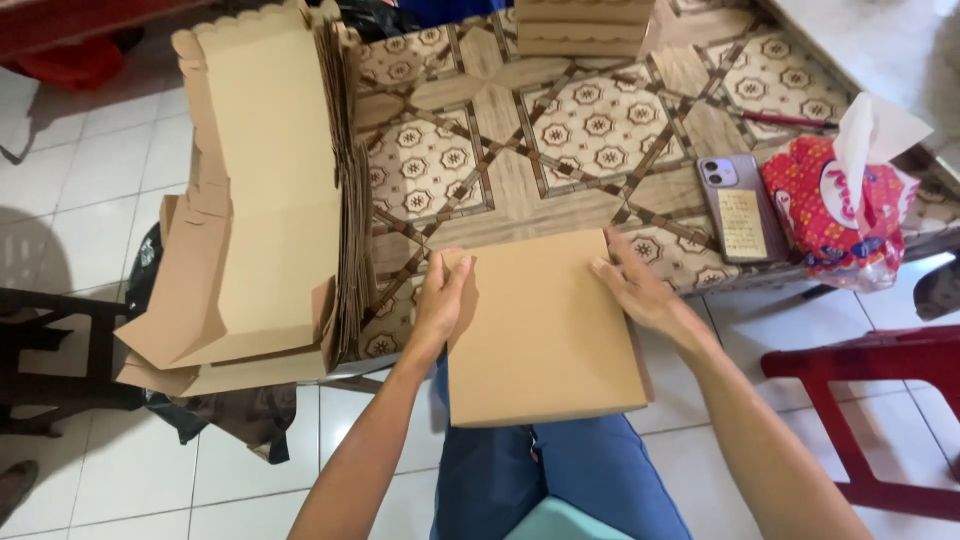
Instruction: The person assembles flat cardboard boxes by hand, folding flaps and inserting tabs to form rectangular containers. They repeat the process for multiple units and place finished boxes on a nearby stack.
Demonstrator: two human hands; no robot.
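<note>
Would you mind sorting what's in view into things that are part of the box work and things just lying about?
In use:
- brown cardboard box, held by left hand and right hand
- stack of flat box blanks
- finished boxes at the table's far edge

Lying about:
- phone
- tissue pack
- red pen
- red stool

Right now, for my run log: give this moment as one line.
left hand: on box's left edge | right hand: on right edge | cardboard box: closed, flat, overhanging table edge | flat box stack: left
</note>
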